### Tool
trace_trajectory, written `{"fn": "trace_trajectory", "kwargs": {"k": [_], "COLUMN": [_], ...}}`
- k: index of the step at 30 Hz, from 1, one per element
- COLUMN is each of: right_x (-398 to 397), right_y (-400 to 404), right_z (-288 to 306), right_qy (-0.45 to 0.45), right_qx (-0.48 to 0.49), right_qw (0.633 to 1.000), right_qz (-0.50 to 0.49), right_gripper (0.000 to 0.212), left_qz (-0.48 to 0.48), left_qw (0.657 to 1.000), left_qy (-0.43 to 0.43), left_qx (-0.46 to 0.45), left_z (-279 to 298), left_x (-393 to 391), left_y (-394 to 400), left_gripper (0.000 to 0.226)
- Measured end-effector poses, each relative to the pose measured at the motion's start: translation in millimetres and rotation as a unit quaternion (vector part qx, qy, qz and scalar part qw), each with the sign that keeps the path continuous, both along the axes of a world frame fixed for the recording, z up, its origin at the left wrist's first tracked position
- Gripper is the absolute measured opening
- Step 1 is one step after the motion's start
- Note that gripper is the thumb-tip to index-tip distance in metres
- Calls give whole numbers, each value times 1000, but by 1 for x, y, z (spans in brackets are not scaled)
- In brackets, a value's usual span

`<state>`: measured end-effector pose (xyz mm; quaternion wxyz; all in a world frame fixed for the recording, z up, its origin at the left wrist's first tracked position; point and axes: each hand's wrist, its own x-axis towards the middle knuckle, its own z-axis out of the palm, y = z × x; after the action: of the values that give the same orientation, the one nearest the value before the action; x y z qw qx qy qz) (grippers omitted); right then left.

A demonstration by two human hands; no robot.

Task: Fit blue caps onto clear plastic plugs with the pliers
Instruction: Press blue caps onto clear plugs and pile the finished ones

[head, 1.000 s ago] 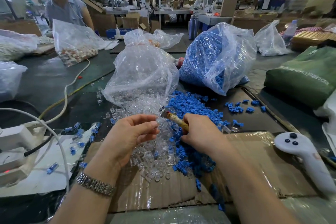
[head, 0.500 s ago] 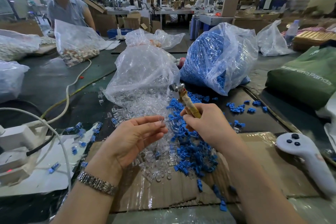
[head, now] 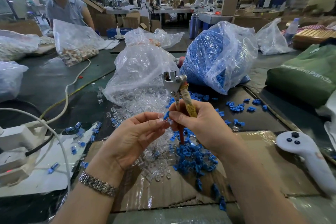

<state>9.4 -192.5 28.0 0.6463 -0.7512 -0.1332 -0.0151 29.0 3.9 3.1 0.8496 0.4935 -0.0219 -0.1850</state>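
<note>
- Dark worktable in a factory hall; cardboard sheet under both hands.
- Left hand pinches a clear plug.
- Right hand grips upright pliers, pinching a blue cap.

Seen from a single head-worn wide-angle view, looking forward and down over the near edge of the table. Close above the left hand and right hand, raised at frame centre over the cardboard sheet along that near edge. Reaches past the far edge to a blurred workshop hall, lines bowed toward the frame borders; no second view to overlap.
</note>
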Motion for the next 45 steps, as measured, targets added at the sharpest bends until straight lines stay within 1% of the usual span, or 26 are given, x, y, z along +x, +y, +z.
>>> {"fn": "trace_trajectory", "kwargs": {"k": [3,10,15,16,19,21,23,26,30,37,41,45], "right_x": [-1,0,0,-1,-2,-3,-5,-8,-12,-15,-15,-14], "right_y": [-1,-1,0,0,-1,-3,-5,-4,3,7,8,12], "right_z": [0,-2,-2,-2,-1,-1,0,-2,-1,2,1,-2], "right_qy": [-23,-38,-39,-34,10,83,156,200,201,179,173,172], "right_qx": [-16,-79,-101,-105,-100,-52,-22,-77,-126,-154,-138,-112], "right_qw": [1000,996,994,994,995,995,986,971,959,961,965,971], "right_qz": [-9,20,6,0,-10,16,57,108,155,148,140,121], "right_gripper": [5,6,5,9,31,40,42,42,44,48,46,50], "left_qz": [5,-1,9,14,43,70,103,140,142,126,122,127], "left_qw": [1000,998,995,995,996,995,992,986,984,983,980,980], "left_qy": [-19,-58,-83,-82,-80,-77,-74,-85,-108,-121,-132,-129], "left_qx": [24,24,49,46,17,-4,-18,-3,26,62,82,82], "left_z": [0,0,-1,-1,0,1,3,5,6,2,1,0], "left_x": [0,-1,-2,-2,1,2,3,3,2,2,2,2], "left_y": [-1,0,0,0,5,8,11,13,13,14,15,13], "left_gripper": [16,23,24,24,25,27,25,26,36,30,29,25]}}
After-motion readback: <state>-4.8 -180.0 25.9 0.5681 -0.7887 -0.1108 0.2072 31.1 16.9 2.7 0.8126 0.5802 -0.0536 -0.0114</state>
